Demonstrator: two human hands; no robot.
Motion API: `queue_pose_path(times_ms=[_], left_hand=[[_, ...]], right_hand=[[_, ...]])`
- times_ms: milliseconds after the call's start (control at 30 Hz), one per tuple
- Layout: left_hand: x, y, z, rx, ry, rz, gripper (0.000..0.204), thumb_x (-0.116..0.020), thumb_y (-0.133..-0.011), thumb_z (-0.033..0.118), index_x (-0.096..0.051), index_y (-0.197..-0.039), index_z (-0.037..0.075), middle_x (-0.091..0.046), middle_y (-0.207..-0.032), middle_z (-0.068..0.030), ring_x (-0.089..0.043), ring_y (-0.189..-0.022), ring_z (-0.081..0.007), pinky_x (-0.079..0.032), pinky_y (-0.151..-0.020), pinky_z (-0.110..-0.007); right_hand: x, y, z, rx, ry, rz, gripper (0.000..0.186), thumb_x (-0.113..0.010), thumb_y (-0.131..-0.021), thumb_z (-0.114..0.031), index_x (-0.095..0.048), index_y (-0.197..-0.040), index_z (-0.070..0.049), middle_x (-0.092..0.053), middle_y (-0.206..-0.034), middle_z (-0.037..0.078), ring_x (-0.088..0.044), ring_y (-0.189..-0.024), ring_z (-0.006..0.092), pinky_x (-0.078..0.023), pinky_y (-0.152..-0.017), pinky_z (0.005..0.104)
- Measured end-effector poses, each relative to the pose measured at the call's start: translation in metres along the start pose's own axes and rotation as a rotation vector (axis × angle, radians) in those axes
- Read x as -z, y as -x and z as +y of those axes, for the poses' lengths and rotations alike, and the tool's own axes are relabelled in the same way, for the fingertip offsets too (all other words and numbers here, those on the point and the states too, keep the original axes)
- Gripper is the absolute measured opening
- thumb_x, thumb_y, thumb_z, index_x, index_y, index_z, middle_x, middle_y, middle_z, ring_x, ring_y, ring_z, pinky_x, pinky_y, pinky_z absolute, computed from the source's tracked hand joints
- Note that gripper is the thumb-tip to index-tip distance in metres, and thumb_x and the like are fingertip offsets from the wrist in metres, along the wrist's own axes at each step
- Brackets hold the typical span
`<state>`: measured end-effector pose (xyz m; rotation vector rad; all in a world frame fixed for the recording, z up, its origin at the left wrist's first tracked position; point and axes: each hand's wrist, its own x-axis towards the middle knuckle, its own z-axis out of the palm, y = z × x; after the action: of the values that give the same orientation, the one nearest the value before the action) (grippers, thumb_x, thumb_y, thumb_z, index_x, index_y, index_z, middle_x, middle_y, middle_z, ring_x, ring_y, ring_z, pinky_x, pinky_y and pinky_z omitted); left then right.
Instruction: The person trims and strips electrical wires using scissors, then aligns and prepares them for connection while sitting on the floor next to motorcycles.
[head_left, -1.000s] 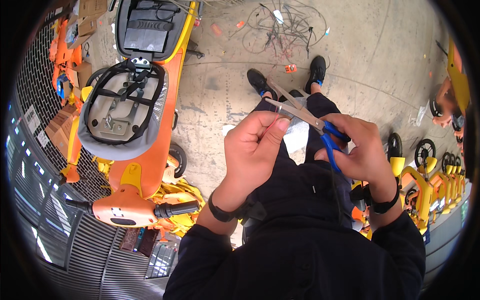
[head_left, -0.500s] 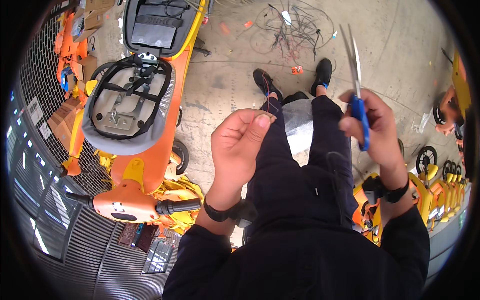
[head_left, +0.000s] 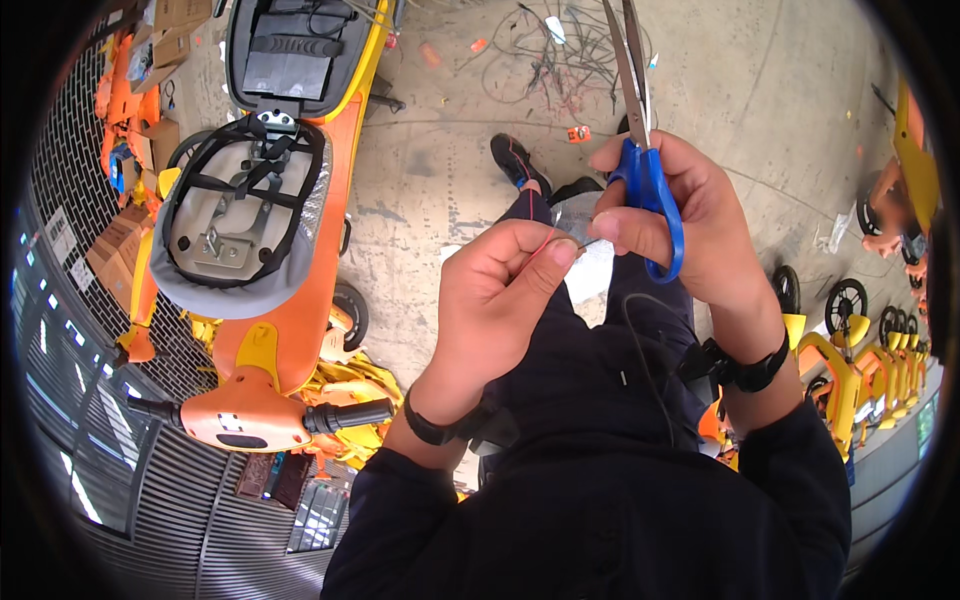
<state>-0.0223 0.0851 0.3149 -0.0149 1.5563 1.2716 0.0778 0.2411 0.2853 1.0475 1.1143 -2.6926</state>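
Note:
My left hand (head_left: pixel 495 305) pinches a thin red wire (head_left: pixel 532 208) between thumb and forefinger. The wire trails away over my trouser leg, and a short dark end sticks out past the thumb toward the right. My right hand (head_left: pixel 700 225) holds a pair of scissors (head_left: pixel 644 172) with blue handles, blades pointing away from me and nearly closed. My right thumb tip is close to the dark wire end; I cannot tell whether it touches it.
An orange and yellow scooter (head_left: pixel 305 355) stands at my left, its seat (head_left: pixel 255 195) tipped open to show the underside. Tangled cables (head_left: pixel 545 60) and scraps lie on the concrete floor ahead. More yellow scooters (head_left: pixel 845 375) line the right, with another person's hand (head_left: pixel 880 243) nearby.
My right hand has brought the scissors leftward, close to my left hand. My left hand has shifted slightly right and still pinches the wire. The view has shifted a little.

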Motion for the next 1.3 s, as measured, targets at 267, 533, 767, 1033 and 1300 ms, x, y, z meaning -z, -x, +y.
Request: queue_pose_path(times_ms=[267, 533, 767, 1033, 1300], left_hand=[[0.004, -0.003, 0.000, 0.060, -0.007, -0.047, 0.011, -0.057, -0.090, 0.006, -0.060, -0.094, -0.004, -0.065, -0.086, -0.0054, -0.055, -0.074, -0.0051, -0.042, -0.064, -0.016], [0.000, -0.006, -0.002, 0.010, -0.009, -0.029, 0.011, -0.057, -0.090, 0.006, -0.060, -0.094, -0.004, -0.064, -0.083, -0.0048, -0.054, -0.069, -0.0040, -0.041, -0.061, -0.016], [-0.001, -0.012, 0.002, 0.047, 0.079, -0.014, 0.014, -0.059, -0.089, 0.010, -0.061, -0.090, -0.003, -0.057, -0.068, 0.0007, -0.032, -0.047, 0.0002, -0.022, -0.042, -0.017], [0.019, -0.008, -0.009, 0.130, 0.126, 0.031, 0.012, -0.057, -0.089, 0.008, -0.061, -0.090, -0.003, -0.050, -0.059, 0.0039, -0.028, -0.043, -0.0006, -0.019, -0.039, -0.019], [-0.002, -0.015, 0.003, 0.037, 0.199, 0.048, 0.017, -0.056, -0.091, 0.005, -0.060, -0.104, -0.004, -0.063, -0.087, -0.0015, -0.051, -0.072, -0.0019, -0.040, -0.062, -0.015]], right_hand=[[-0.003, -0.004, 0.002, 0.021, 0.028, 0.074, 0.037, -0.072, -0.074, -0.001, -0.055, -0.108, 0.000, -0.063, -0.079, 0.003, -0.060, -0.071, 0.0069, -0.047, -0.061, 0.0177], [-0.007, -0.004, 0.008, 0.081, 0.022, 0.176, 0.036, -0.072, -0.073, 0.000, -0.056, -0.106, -0.001, -0.062, -0.077, 0.002, -0.057, -0.066, 0.0052, -0.043, -0.057, 0.0166], [-0.015, -0.009, 0.017, 0.146, -0.118, 0.314, 0.036, -0.071, -0.074, 0.000, -0.055, -0.106, -0.002, -0.062, -0.076, 0.002, -0.057, -0.066, 0.0074, -0.043, -0.057, 0.0190], [0.027, -0.014, -0.008, 0.282, -0.042, 0.317, 0.036, -0.068, -0.077, -0.001, -0.052, -0.109, 0.000, -0.063, -0.081, 0.006, -0.059, -0.069, 0.0112, -0.047, -0.058, 0.0207], [-0.012, -0.005, 0.025, 0.414, 0.447, 0.289, 0.039, -0.070, -0.075, -0.001, -0.050, -0.108, -0.005, -0.067, -0.087, 0.002, -0.061, -0.081, 0.0077, -0.043, -0.063, 0.0191]])
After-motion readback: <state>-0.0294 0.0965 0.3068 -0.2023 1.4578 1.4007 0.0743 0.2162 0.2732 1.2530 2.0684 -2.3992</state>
